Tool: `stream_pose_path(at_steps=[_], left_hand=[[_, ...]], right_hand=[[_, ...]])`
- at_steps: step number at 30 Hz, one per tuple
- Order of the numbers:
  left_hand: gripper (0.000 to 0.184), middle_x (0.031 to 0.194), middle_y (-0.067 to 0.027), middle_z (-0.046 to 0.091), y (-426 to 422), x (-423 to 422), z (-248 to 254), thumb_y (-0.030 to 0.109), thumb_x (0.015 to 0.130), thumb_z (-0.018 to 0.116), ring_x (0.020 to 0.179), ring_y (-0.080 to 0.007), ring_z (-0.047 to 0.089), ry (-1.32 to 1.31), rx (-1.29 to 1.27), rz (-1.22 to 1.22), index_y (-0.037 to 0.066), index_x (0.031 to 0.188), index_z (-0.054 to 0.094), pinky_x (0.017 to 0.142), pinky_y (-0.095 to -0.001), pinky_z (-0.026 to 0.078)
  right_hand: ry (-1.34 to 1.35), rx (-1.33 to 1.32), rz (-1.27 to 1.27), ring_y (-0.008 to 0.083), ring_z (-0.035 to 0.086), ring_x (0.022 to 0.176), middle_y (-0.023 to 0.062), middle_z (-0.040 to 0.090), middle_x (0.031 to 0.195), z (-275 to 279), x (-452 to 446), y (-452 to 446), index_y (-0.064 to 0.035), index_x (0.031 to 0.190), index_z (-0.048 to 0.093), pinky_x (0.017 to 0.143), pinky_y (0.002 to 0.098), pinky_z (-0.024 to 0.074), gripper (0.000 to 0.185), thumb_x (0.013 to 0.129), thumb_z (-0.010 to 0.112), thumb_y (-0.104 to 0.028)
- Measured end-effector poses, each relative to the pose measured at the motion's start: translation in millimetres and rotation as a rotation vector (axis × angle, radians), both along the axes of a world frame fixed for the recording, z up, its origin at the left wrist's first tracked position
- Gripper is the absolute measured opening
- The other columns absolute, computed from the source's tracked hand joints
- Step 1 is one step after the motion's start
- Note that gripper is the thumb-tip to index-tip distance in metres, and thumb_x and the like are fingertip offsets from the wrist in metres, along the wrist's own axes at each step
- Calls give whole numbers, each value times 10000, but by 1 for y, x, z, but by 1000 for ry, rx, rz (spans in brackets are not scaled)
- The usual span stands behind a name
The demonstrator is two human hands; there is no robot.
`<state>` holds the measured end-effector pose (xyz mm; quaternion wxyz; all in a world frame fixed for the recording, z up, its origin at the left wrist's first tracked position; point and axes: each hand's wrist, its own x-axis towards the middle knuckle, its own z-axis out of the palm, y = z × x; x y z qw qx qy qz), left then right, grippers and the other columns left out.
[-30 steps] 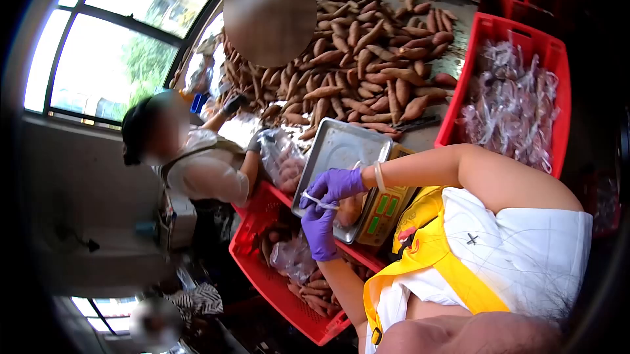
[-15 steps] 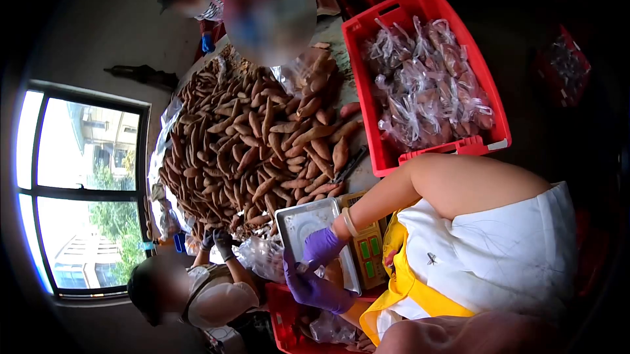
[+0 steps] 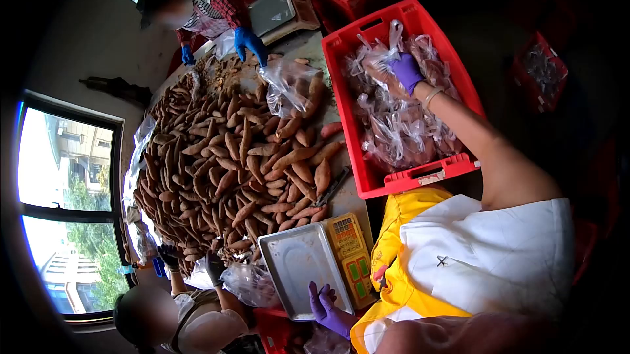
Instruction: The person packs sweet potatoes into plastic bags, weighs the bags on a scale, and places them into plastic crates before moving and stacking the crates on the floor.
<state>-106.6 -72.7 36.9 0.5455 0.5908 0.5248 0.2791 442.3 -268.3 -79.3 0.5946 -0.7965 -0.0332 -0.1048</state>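
Note:
My right hand [image 3: 408,73], in a purple glove, reaches into the red crate [image 3: 349,124] among knotted clear bags of sweet potatoes. Its fingers, partly hidden, close on one bag of sweet potatoes [image 3: 379,68] near the crate's far side. My left hand [image 3: 330,311], also purple-gloved, is open with fingers apart and nothing in it, by the lower edge of the weighing scale's metal tray [image 3: 298,269]. Beside the tray is the scale's yellow panel [image 3: 354,259] with keys and green displays.
A large heap of sweet potatoes [image 3: 230,157] covers the table. One co-worker's blue glove [image 3: 249,45] is near a clear plastic bag [image 3: 289,88]; another co-worker's dark glove [image 3: 214,269] is at the heap's lower edge. A second scale [image 3: 272,13] stands at the back.
My right hand has moved from beside my left hand at the scale up into the red crate. My left hand has lowered slightly and its fingers have spread. The view has shifted.

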Motion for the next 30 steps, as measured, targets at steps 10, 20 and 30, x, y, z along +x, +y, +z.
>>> stream_pose_path(at_steps=[10, 20, 30], left_hand=[[340, 962, -83, 667, -7, 39, 16, 81, 942, 502, 803, -113, 576, 39, -27, -124, 31, 1274, 559, 763, -258, 456], [330, 980, -77, 669, -28, 32, 0, 124, 957, 521, 839, -105, 594, 27, -248, 15, 25, 1270, 555, 796, -231, 480], [342, 1116, -131, 643, -48, -26, -11, 73, 958, 453, 945, -169, 618, -23, -120, 202, -13, 1276, 542, 876, -272, 477]], right_hand=[[206, -996, 459, 391, 618, 1015, 225, 642, 1088, -99, 74, -12, -23, 1195, 566, 846, 454, 489, 415, 837, 575, -232], [-468, -372, 437, 379, 364, 1312, 247, 314, 1452, -29, -15, 176, -22, 1484, 111, 1088, 409, 305, 1116, 706, 767, -482], [-389, 134, 564, 218, 667, 760, 85, 687, 783, 90, 42, 319, -53, 815, 683, 705, 327, 505, 243, 910, 534, -219]])
